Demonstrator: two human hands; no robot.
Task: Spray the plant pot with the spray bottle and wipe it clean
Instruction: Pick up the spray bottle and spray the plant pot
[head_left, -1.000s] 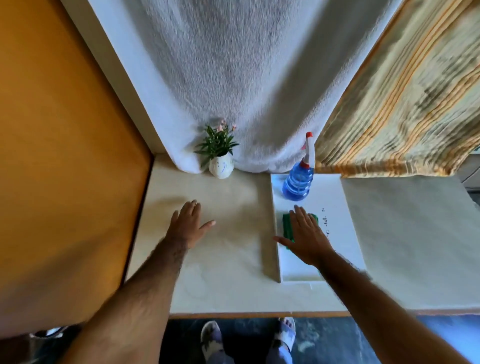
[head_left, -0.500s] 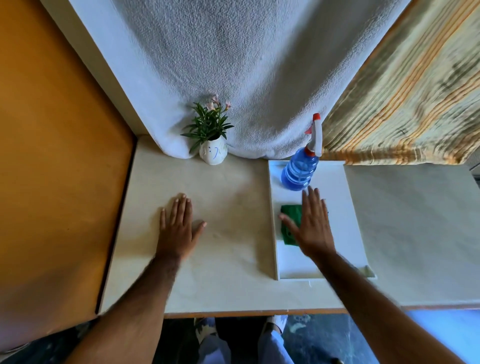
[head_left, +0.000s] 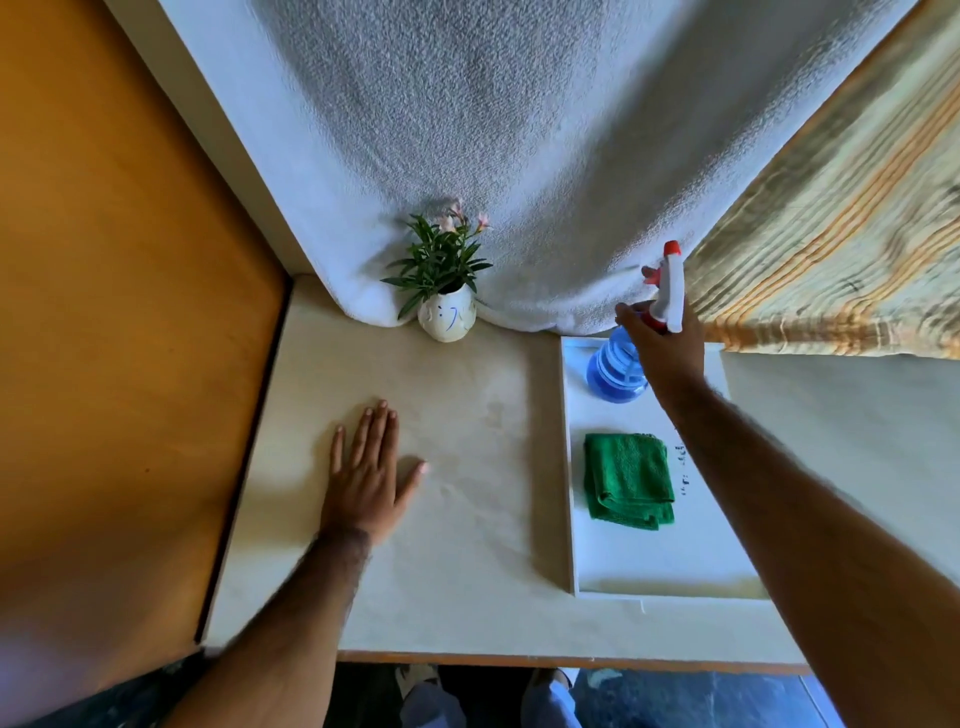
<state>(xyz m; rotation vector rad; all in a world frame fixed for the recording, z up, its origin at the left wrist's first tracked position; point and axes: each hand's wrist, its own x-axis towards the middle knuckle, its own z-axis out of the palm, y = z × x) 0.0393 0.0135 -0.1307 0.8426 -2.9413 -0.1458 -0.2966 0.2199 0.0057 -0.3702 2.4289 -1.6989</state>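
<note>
Your right hand (head_left: 667, 345) is wrapped around the neck of the spray bottle (head_left: 618, 374), which stands upright on the white tray (head_left: 670, 566), nozzle pointing left toward the plant pot (head_left: 447, 319). Your left hand (head_left: 371, 475) lies flat, fingers spread, holding nothing; the green cloth (head_left: 628, 480) sits folded on the tray.

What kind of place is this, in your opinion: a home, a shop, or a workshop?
Probably a room in a home, with a table set up for a cleaning job. A white towel hangs behind the table, a striped curtain hangs at the right, and a small plant pot stands at the back.
</note>
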